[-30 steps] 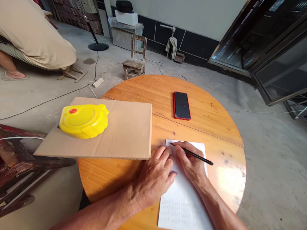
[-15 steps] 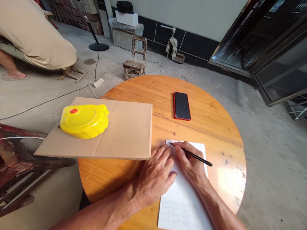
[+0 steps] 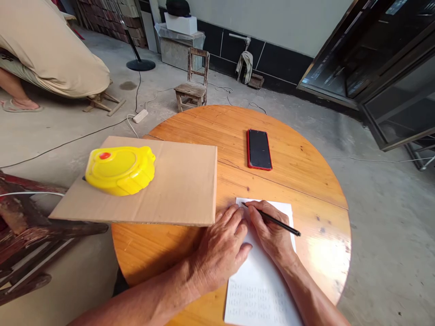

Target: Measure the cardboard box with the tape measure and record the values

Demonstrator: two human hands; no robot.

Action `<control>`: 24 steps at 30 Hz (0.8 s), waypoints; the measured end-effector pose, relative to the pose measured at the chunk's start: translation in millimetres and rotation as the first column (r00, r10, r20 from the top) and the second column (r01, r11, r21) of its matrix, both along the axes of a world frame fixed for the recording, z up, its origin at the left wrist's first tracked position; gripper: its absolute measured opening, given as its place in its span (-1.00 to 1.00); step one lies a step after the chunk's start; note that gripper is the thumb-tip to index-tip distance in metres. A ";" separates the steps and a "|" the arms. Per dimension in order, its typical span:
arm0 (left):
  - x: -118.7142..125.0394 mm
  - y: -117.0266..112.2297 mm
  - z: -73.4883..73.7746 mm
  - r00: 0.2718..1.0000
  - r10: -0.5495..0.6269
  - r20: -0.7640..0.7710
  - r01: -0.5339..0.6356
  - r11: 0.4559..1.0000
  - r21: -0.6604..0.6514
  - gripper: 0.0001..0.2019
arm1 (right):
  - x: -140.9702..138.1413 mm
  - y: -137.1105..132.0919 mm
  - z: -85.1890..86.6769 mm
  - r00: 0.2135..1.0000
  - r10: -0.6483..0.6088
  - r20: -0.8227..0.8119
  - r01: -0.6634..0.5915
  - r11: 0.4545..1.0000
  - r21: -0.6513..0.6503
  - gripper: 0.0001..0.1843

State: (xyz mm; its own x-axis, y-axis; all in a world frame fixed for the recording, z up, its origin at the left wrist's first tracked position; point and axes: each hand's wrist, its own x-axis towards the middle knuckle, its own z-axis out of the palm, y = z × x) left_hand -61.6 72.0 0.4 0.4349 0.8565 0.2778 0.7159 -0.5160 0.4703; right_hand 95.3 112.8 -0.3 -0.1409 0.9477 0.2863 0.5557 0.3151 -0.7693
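Note:
A white sheet of paper (image 3: 260, 271) lies on the round wooden table (image 3: 306, 176), with rows of faint handwritten marks near its lower end. My right hand (image 3: 272, 228) grips a black pen (image 3: 282, 222), its tip touching or just over the paper's upper left part. Flat on the paper's left edge rests my left hand (image 3: 226, 244), palm down, fingers stretched toward the pen tip and thumb apart. Just beyond its fingers is the corner of a cardboard sheet (image 3: 183, 185), which bears a yellow tape-measure-shaped object (image 3: 120, 170) with a red button.
A red-cased phone (image 3: 259, 149) lies farther back on the table. Behind stand a small wooden chair (image 3: 192, 86) and a black stand base (image 3: 141, 64). Cables and a power strip (image 3: 140, 116) cross the floor. A person (image 3: 50, 54) sits low at left.
The view has shifted very slightly. Both hands, the pen and the paper keep practically the same places.

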 end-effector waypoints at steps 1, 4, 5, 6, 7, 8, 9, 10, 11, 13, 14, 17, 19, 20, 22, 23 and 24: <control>-0.1 -0.1 -0.3 1.000 0.000 0.000 0.000 1.000 0.000 -0.66 | 0.4 -0.3 0.0 1.000 0.006 -0.002 -0.006 1.000 -0.001 -0.85; -0.1 -0.2 -1.4 1.000 -0.001 0.001 0.001 1.000 -0.003 -0.65 | 1.6 -1.7 0.8 1.000 0.017 -0.009 -0.017 1.000 -0.011 -0.85; -0.1 -0.2 -1.6 1.000 -0.002 0.001 0.002 1.000 -0.005 -0.66 | 1.9 -2.1 1.1 1.000 0.013 -0.012 -0.014 1.000 -0.014 -0.85; -0.1 -0.2 -1.7 1.000 -0.002 0.002 0.002 1.000 -0.007 -0.66 | 2.1 -2.4 1.4 1.000 0.009 -0.016 -0.010 1.000 -0.014 -0.85; 0.0 -0.1 -1.6 1.000 -0.002 0.003 0.002 1.000 -0.009 -0.67 | 2.2 -2.6 1.7 1.000 0.005 -0.018 -0.005 1.000 -0.014 -0.85; 0.0 0.1 -1.4 1.000 -0.001 0.004 0.001 1.000 -0.011 -0.67 | 2.2 -2.7 1.9 1.000 0.002 -0.018 -0.003 1.000 -0.016 -0.85; 0.1 0.3 -1.1 1.000 0.000 0.005 0.001 1.000 -0.012 -0.67 | 2.2 -2.6 2.1 1.000 0.002 -0.018 -0.002 1.000 -0.019 -0.85; 0.1 0.5 -0.7 1.000 0.000 0.005 0.000 1.000 -0.014 -0.67 | 2.1 -2.4 2.1 1.000 0.004 -0.017 -0.004 1.000 -0.022 -0.84; 0.0 0.7 -0.3 1.000 0.001 0.005 -0.001 1.000 -0.015 -0.67 | 1.9 -2.2 2.2 1.000 0.006 -0.015 -0.006 1.000 -0.025 -0.84; -0.2 1.0 0.3 1.000 0.000 0.003 0.000 1.000 -0.019 -0.67 | 1.3 -1.8 2.3 1.000 0.008 -0.006 -0.009 0.999 -0.032 -0.83; -0.3 1.0 0.4 1.000 -0.002 0.002 0.002 1.000 -0.020 -0.68 | 1.1 -1.7 2.4 1.000 0.007 0.000 -0.007 0.999 -0.035 -0.83; -0.6 0.8 0.0 1.000 -0.008 0.004 0.008 1.000 -0.020 -0.68 | 1.4 -2.1 2.9 1.000 -0.013 0.002 0.013 0.999 -0.051 -0.83; -0.7 0.6 -0.6 1.000 -0.008 0.003 0.008 1.000 -0.020 -0.68 | 2.4 -2.5 3.2 0.999 -0.033 -0.018 0.032 0.997 -0.063 -0.83; -0.7 0.5 -0.8 1.000 -0.006 0.001 0.006 1.000 -0.024 -0.67 | 3.0 -2.7 3.3 0.999 -0.042 -0.031 0.040 0.997 -0.069 -0.83; -0.8 0.3 -1.1 1.000 -0.002 -0.005 0.002 0.999 -0.035 -0.65 | 4.1 -2.8 3.3 0.997 -0.057 -0.051 0.052 0.995 -0.081 -0.83; -0.9 0.2 -1.2 1.000 0.000 -0.009 0.000 0.999 -0.039 -0.64 | 4.5 -2.8 3.3 0.996 -0.063 -0.056 0.058 0.995 -0.086 -0.83; -0.9 0.1 -1.2 1.000 0.000 -0.012 0.000 0.999 -0.039 -0.63 | 4.7 -2.8 3.1 0.996 -0.067 -0.058 0.061 0.994 -0.089 -0.83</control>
